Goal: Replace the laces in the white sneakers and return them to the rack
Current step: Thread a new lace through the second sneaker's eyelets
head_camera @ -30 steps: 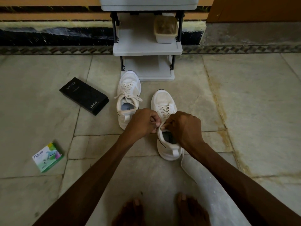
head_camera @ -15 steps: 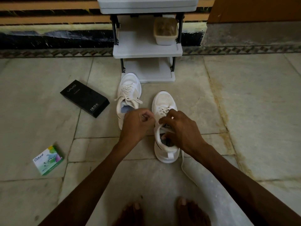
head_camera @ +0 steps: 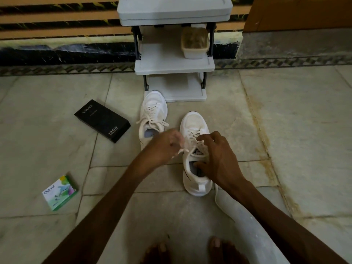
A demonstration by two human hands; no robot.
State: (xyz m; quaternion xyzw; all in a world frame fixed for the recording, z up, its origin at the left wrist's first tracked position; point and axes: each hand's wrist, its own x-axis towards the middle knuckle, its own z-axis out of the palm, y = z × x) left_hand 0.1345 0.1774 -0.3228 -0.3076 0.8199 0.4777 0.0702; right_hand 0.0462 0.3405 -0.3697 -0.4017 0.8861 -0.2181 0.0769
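Both hands have parted: left hand (head_camera: 164, 147) draws a pinched lace (head_camera: 183, 150) toward centre-left, while right hand (head_camera: 219, 161) grips the centre-frame sneaker (head_camera: 193, 122) by tongue and collar. Best pull steadily, keeping that brace firm so eyelets stay aligned. Second sneaker (head_camera: 154, 103) sits above-left, before the rack (head_camera: 174, 69).

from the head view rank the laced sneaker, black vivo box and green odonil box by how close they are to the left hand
Measured from the left hand:
1. laced sneaker, just beyond the hand and partly behind it.
2. black Vivo box, further out to the left.
3. green Odonil box, far left and nearer the person.
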